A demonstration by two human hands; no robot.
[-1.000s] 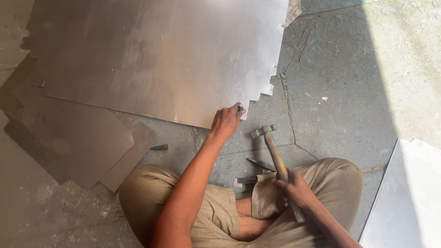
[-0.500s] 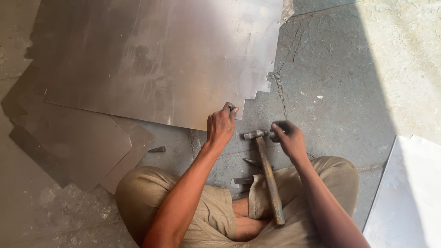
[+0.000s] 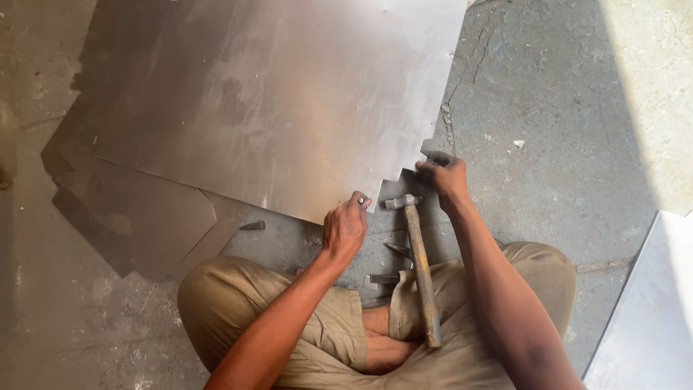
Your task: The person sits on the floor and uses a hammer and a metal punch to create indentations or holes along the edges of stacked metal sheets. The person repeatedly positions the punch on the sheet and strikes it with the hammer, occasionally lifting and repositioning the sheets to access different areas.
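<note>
Bare floor (image 3: pixel 548 144) right; hammer (image 3: pixel 419 267) lies between the hands.

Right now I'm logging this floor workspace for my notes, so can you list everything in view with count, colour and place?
large metal sheet: one, dull silver, flat on the floor ahead, its near right edge cut in steps
smaller metal sheets: a few, darker grey, partly under the large sheet at left
bright panel: one, pale silver, lower right corner
hammer: one, metal head with brown wooden handle, lying across the lap, head by the sheet edge
small metal offcuts: a few, grey, on the floor by the legs
small dark piece: one, on the floor left of the knee
concrete floor: grey, cracked
trousers: khaki, legs crossed
left hand: holds a small object at the sheet's edge
right hand: grips the stepped edge
</note>
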